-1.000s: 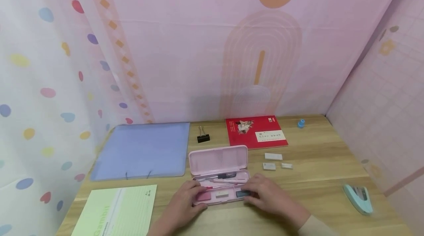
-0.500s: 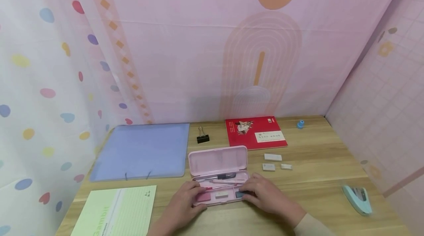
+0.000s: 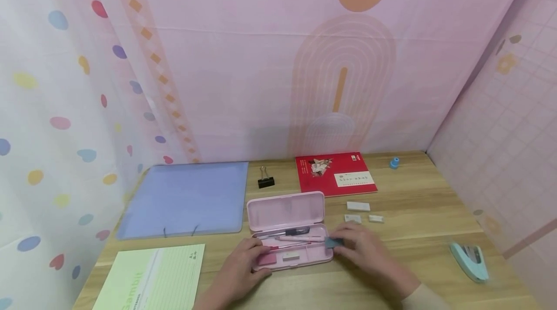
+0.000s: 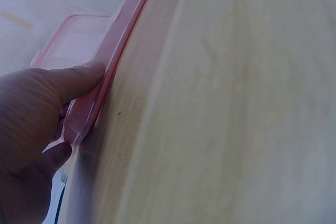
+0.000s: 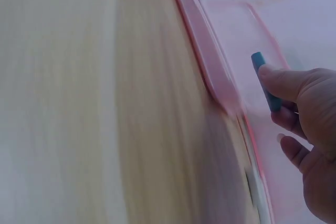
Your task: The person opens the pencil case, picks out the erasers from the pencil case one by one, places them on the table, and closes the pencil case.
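right fingers pinch a teal block, partly covering it; left fingers grip the pink case.

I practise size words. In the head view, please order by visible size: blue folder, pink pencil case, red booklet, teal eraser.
1. Blue folder
2. Pink pencil case (open)
3. Red booklet
4. Teal eraser, partly hidden by right fingers

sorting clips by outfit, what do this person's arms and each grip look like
The left grip and right grip are bare hands without gloves. A beige sleeve shows on the right arm; none is visible on the left arm.
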`<action>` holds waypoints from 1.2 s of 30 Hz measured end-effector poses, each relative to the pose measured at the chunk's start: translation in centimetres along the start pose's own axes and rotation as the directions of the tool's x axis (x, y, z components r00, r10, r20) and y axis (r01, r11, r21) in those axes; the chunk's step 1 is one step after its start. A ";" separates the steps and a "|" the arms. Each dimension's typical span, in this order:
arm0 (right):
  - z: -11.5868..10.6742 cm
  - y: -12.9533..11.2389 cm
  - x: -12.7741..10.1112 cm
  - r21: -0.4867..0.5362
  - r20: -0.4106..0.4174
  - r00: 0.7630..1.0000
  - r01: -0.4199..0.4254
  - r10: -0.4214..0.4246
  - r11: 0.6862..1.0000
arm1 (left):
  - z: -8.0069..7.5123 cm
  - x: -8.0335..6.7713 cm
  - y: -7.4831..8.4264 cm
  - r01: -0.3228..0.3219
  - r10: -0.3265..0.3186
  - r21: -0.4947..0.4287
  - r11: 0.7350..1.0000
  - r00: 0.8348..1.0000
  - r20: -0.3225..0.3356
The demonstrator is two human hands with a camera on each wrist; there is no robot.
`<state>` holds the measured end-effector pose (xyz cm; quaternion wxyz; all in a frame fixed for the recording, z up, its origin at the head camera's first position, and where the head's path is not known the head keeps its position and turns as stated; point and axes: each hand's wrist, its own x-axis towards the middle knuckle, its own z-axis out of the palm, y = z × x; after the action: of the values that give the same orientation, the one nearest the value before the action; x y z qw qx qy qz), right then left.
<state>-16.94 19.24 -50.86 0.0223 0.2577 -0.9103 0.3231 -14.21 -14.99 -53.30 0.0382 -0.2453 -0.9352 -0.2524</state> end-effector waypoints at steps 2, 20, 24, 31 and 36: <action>-1.0 1.3 -0.7 -0.062 -0.062 0.998 -0.018 0.014 0.998 | 0.0 0.0 0.0 0.001 -0.001 -0.004 1.000 1.000 0.001; -4.3 7.6 -3.9 -0.155 -0.104 0.956 -0.288 0.274 0.945 | 0.0 0.1 0.1 0.024 -0.024 0.001 1.000 1.000 0.003; -4.4 7.5 -3.9 -0.177 -0.093 0.957 -0.286 0.274 0.942 | 0.0 0.2 0.1 0.034 -0.034 -0.002 0.999 0.999 0.023; -4.2 7.1 -3.6 -0.182 -0.092 0.961 -0.273 0.260 0.945 | 0.0 0.1 0.1 0.019 -0.019 0.009 1.000 1.000 0.009; -4.3 7.0 -3.4 -0.168 -0.073 0.956 -0.293 0.285 0.941 | 0.0 0.1 0.1 0.021 -0.021 0.013 1.000 1.000 0.012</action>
<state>-17.88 27.97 -52.17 0.0192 0.1107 -0.9626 0.2467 -14.24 -14.90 -53.21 0.0315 -0.2367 -0.9396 -0.2453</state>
